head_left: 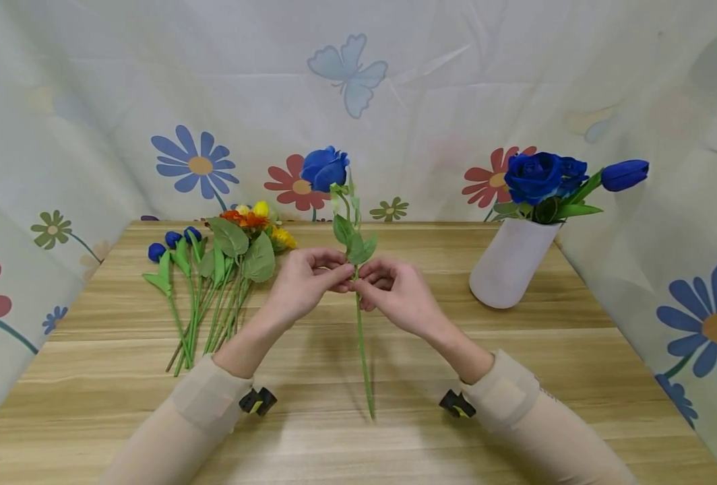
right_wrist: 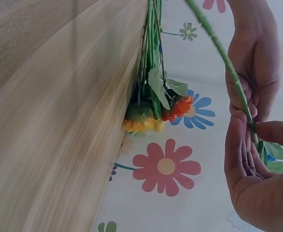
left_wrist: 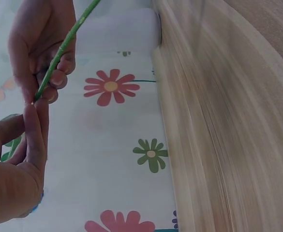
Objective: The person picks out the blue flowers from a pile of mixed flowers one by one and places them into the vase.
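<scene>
A blue artificial rose [head_left: 325, 168] stands upright above the table between both hands, its bloom at the top and green leaves [head_left: 355, 241] just over the fingers. My left hand [head_left: 306, 281] pinches its green stem from the left, just below those leaves. From the other side my right hand [head_left: 398, 294] pinches the stem with thumb and fingertips, close against the left fingertips. The bare lower stem [head_left: 364, 357] hangs down toward the front. In the right wrist view the stem [right_wrist: 218, 46] runs into both hands' fingertips.
On the right stands a white vase [head_left: 513, 264] holding blue roses [head_left: 534, 177] and a blue tulip [head_left: 625, 175]. Blue tulips [head_left: 173, 239] and a bunch with orange flowers [head_left: 246, 219] and yellow ones lie at the left of the wooden table [head_left: 419, 438]. A flower-print curtain [head_left: 431, 114] hangs behind.
</scene>
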A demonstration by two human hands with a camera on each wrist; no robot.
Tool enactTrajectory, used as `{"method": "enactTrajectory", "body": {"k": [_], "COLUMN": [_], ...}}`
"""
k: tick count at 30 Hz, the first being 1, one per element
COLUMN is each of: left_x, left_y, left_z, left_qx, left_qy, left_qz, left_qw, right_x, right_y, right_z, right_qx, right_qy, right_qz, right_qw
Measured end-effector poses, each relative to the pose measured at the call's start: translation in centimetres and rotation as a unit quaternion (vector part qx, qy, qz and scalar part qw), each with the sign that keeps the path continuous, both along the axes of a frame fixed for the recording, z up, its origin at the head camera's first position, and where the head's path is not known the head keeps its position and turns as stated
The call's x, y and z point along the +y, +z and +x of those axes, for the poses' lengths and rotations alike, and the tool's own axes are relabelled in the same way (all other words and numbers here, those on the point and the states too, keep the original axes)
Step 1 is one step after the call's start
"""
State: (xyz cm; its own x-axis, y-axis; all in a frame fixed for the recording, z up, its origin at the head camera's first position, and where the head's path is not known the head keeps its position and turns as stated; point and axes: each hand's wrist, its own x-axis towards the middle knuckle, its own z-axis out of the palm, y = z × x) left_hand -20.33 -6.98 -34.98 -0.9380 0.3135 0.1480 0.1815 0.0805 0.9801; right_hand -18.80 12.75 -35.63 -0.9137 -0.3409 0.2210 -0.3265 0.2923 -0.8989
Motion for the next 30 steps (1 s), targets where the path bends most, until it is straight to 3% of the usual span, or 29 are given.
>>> {"method": "enactTrajectory", "body": {"k": [16,30], "left_x": [0.1,-0.9], "left_y": [-0.2,-0.8], "left_z": [-0.1,-0.2], "left_qx": [0.01,0.043], "left_qy": [-0.025,-0.016], "left_qz": [-0.002,-0.058], "left_qw": [0.9996,0.9973], "right_x": [0.5,1.6], "right_y": [0.2,1.0], "right_z": [0.0,0.1], "right_qx": [0.003,0.014], "right_qy": [0.004,-0.005], "right_qz": [0.008,0.042], "right_qw": [1.0,0.999]}}
